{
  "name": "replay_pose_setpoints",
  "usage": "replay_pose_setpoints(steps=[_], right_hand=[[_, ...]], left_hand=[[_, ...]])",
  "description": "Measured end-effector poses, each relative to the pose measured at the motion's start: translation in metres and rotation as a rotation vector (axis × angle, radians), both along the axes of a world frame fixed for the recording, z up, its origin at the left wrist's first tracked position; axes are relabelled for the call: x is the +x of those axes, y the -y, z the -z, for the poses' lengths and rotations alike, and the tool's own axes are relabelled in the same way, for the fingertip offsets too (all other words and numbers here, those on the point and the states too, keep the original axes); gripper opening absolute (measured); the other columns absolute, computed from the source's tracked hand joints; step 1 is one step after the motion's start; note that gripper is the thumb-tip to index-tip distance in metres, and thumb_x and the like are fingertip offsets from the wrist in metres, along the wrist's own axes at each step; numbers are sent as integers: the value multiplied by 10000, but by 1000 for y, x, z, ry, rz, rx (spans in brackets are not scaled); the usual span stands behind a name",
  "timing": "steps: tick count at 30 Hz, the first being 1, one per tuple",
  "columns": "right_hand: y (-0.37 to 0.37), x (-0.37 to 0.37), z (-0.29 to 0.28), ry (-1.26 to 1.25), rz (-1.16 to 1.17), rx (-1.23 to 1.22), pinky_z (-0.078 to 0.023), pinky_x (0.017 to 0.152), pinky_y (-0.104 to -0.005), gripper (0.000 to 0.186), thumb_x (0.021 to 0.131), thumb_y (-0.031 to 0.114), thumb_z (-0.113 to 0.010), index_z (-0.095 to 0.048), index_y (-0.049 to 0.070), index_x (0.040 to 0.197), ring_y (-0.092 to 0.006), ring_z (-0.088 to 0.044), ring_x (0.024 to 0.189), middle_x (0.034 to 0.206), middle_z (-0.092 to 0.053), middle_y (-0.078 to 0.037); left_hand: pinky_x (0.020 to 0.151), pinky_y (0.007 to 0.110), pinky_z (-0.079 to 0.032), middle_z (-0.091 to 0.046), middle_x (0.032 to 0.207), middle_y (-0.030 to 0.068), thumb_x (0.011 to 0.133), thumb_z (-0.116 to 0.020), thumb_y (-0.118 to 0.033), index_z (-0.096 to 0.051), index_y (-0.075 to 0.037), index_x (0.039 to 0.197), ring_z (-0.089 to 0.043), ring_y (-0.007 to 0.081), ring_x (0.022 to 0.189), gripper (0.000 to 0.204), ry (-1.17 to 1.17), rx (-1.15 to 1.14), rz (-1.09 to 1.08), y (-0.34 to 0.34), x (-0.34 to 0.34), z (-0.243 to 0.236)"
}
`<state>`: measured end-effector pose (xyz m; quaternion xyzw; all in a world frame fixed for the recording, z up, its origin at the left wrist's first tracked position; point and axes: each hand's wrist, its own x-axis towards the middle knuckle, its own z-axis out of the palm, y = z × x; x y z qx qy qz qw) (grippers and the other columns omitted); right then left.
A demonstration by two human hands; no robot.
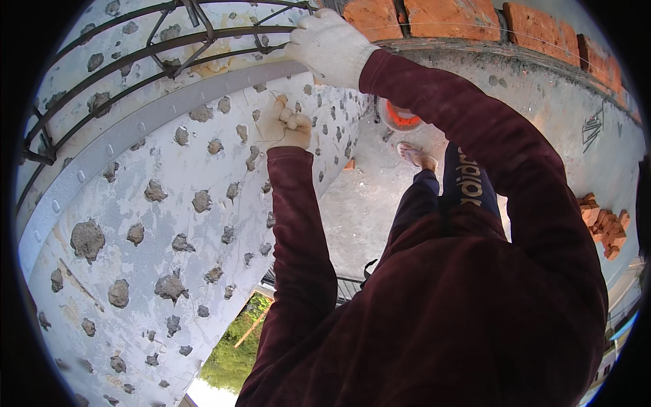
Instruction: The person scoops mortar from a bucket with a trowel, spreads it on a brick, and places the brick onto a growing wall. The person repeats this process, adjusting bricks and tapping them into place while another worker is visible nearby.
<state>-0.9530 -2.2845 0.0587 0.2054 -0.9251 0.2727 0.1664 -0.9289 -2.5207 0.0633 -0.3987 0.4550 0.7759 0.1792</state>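
My right hand [332, 49], in a white knitted glove, is closed over the end of a dark steel rebar cage [180, 51] at the top. The cage's bent bars run from there to the far left. Below it, my left hand [287, 127], also gloved, is closed in front of the pitted white wall face [203, 176]. Thin strands of string [261, 141] show beside its fingers; what lies inside the fist is hidden. Between the cage and the wall face runs a pale grey strip [142, 127] with small raised marks, its end close to my right hand.
A row of orange bricks [454, 19] tops the wall at the upper right, with a thin line along it. On the concrete floor [359, 224] stands a round container [401, 117], orange-red inside. Loose bricks [603, 227] and thin metal rods [592, 129] lie right. Greenery [237, 346] shows below.
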Motion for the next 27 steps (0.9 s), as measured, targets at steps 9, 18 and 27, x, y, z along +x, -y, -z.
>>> replay_pose_setpoints(steps=[9, 18, 27], right_hand=[[49, 85, -32, 378, -388, -526, -527, 922, -426, 276, 954, 224, -575, -654, 166, 1212, -298, -653, 1093, 1222, -638, -33], [61, 105, -42, 433, -144, -598, -525, 958, -438, 324, 953, 278, -594, -626, 101, 1223, -343, -632, 1149, 1241, -630, -124], [58, 74, -53, 442, -334, -354, -519, 925, -452, 278, 918, 265, -625, -687, 145, 1161, -345, -637, 1127, 1225, -653, -112]], left_hand=[[567, 290, -434, -424, 635, -64, 1048, -592, -201, -597, -115, 1064, -400, 92, 513, 88, -113, 280, 184, 44, 4, 51], [859, 343, -545, -639, 997, 48, 1083, -536, -285, -587, -86, 1161, -642, 198, 894, 220, -192, 219, 258, 18, 13, 46], [973, 384, -505, -621, 1213, 73, 1063, -548, -284, -575, -81, 1269, -606, 222, 1124, 290, -434, 157, 260, -19, 31, 55]])
